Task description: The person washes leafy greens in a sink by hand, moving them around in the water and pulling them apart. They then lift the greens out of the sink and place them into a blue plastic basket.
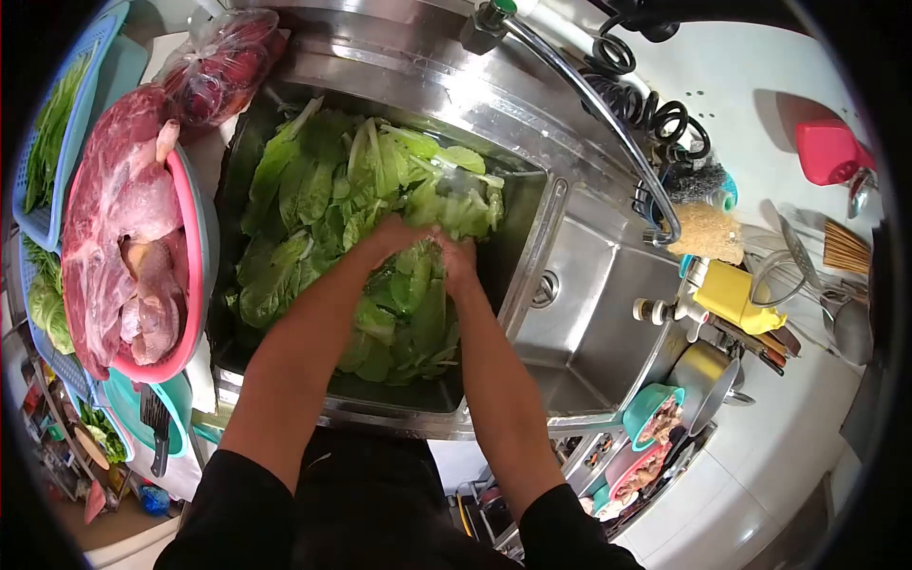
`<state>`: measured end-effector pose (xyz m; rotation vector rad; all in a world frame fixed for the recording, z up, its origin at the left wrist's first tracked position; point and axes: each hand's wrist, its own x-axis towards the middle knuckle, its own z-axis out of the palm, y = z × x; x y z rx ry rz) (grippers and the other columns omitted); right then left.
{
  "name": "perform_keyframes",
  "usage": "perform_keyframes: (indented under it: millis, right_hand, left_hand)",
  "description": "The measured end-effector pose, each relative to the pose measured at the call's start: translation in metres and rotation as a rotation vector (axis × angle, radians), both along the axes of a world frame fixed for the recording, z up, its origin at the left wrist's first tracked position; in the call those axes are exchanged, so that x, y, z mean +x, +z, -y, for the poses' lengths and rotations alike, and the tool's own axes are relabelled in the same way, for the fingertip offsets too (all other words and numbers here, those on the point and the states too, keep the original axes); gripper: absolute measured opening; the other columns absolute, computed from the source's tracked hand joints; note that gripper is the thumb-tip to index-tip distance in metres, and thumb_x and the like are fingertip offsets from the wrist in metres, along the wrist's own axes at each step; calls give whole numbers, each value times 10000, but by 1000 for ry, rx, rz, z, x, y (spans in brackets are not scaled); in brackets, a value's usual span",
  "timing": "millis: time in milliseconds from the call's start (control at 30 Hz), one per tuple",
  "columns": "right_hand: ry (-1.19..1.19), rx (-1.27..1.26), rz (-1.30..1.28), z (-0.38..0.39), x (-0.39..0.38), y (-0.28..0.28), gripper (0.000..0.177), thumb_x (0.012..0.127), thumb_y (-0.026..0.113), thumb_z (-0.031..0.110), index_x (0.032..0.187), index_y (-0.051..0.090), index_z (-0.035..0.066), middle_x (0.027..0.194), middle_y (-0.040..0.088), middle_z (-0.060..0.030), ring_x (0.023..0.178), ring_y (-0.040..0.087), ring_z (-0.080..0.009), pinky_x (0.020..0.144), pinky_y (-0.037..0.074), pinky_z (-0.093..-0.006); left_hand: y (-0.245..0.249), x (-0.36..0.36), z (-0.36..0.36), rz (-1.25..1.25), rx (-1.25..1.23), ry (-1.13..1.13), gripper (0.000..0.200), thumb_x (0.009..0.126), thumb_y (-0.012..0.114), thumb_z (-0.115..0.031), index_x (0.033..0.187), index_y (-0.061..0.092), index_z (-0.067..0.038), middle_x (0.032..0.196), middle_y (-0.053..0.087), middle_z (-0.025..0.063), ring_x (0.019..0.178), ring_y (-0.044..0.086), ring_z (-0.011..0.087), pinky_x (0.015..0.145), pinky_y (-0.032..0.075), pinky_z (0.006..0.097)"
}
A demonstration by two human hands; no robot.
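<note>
Green leafy vegetables [313,190] fill the large left sink basin [233,180], lying in water. Both my hands are close together over the leaves, right of the basin's middle. My left hand [394,236] and my right hand [456,255] meet at a bunch of wet, pale green leaves [454,201] just beyond them. My fingers are mostly hidden among the leaves, so how they are bent does not show.
A pink basin [195,285] of raw meat [114,218] stands at the left, near a bagged red item [223,71] and a cleaver [155,418]. At the right are a smaller sink [579,285], a curved faucet [608,119] and a steel pot [698,380].
</note>
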<state>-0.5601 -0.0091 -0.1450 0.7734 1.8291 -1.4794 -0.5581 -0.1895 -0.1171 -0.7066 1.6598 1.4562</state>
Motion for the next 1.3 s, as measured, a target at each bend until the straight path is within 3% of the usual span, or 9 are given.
perform_keyframes:
  millis: [167, 433, 533, 667, 833, 933, 1067, 1200, 1300]
  right_hand:
    - [150, 99, -62, 29, -7, 84, 794, 870, 641, 572, 1312, 492, -70, 1184, 603, -198, 1093, 572, -288, 956, 428, -411]
    - [120, 448, -402, 16, 10, 105, 472, 938, 605, 343, 1199, 582, -49, 1125, 650, -205, 1003, 630, -310, 873, 477, -394]
    - [602, 564, -276, 12, 38, 104, 399, 946, 599, 305, 1184, 611, -15, 1120, 658, -192, 997, 634, -280, 857, 482, -379]
    - [316, 430, -291, -3, 9, 128, 365, 949, 615, 296, 1175, 623, 9, 1109, 664, -147, 1010, 625, -192, 864, 481, -343]
    - [80, -108, -590, 28, -32, 40, 615, 896, 699, 348, 1326, 486, -38, 1157, 629, -118, 1020, 589, -166, 866, 480, -335]
    - [480, 169, -311, 51, -34, 59, 705, 816, 764, 384, 1243, 498, -110, 1144, 626, -200, 1009, 604, -237, 893, 476, -350]
    - [260, 0, 15, 26, -52, 80, 876, 731, 815, 309, 1337, 386, -155, 1149, 597, -191, 1021, 582, -261, 873, 478, -382]
    - [-5, -189, -209, 4, -43, 72, 694, 752, 743, 240, 1248, 465, -158, 1133, 618, -219, 994, 603, -265, 894, 469, -404]
    - [385, 325, -280, 16, -39, 59, 817, 765, 750, 298, 1366, 382, -115, 1221, 587, -218, 1076, 596, -288, 921, 472, -394]
  left_hand:
    - [49, 3, 14, 3, 142, 171, 1315, 601, 859, -606, 1432, 219, 186, 1475, 320, 344, 1364, 391, 372, 1106, 345, 399]
    - [6, 23, 33, 1, 492, 495, 743, 754, 796, -369, 1291, 523, 67, 1259, 577, 175, 1110, 581, 275, 974, 456, 422]
    - [27, 30, 38, 112, 527, 563, 531, 786, 730, -246, 1209, 576, 35, 1145, 609, 133, 1031, 608, 253, 893, 506, 407]
    - [35, 30, 49, 133, 502, 572, 327, 781, 680, -152, 1078, 614, -33, 1008, 617, 82, 932, 619, 232, 834, 528, 403]
    - [31, 29, 37, 60, 564, 508, 336, 775, 667, -145, 1079, 594, -21, 1070, 602, 114, 977, 606, 254, 853, 513, 422]
    - [38, 30, 39, 90, 522, 526, 330, 781, 652, -137, 1083, 606, -13, 1059, 608, 102, 965, 606, 240, 868, 508, 402]
    - [9, 40, 45, 155, 572, 578, 380, 787, 675, -194, 1112, 598, -15, 1135, 588, 135, 1077, 557, 266, 910, 466, 453]
    - [-9, 42, 49, 105, 456, 511, 434, 809, 687, -217, 1175, 609, 3, 1160, 618, 123, 1077, 597, 236, 967, 464, 366]
    - [25, 22, 37, 30, 315, 308, 552, 793, 738, -269, 1224, 588, 40, 1200, 610, 150, 1087, 593, 251, 970, 456, 379]
